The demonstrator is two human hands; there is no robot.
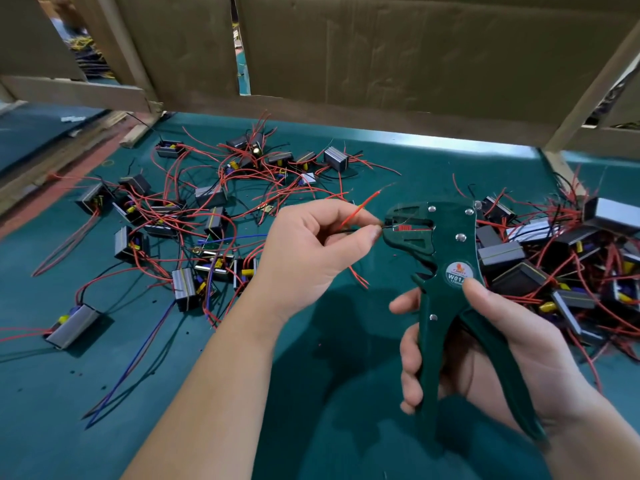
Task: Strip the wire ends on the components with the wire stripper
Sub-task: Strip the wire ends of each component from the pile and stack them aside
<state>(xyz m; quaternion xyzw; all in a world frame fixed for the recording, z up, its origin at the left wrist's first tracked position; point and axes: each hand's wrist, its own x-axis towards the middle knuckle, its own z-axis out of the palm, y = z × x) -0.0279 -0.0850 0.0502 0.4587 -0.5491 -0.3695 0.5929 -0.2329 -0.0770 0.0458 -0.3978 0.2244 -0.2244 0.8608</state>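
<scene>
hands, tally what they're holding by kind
wire stripper: 1, in the right hand
red wire: 1, pinched in the left hand
black wire: 1, same pinch
total: 3

The wire stripper point(446, 244), dark green with silver rivets, a round label and red blades in its head, is held upright in the right hand point(502, 348), with the head turned left and the handles spread apart. A thin black wire point(389, 225) is pinched in the left hand point(311, 247), and its end is laid into the stripper's head. A red wire point(360, 206) from the same pinch is angled up and to the right. Small grey-and-black boxed components point(183, 285) with red and black leads are scattered over the green mat point(433, 168) on the left. More are heaped in 1 pile point(512, 278) on the right.
</scene>
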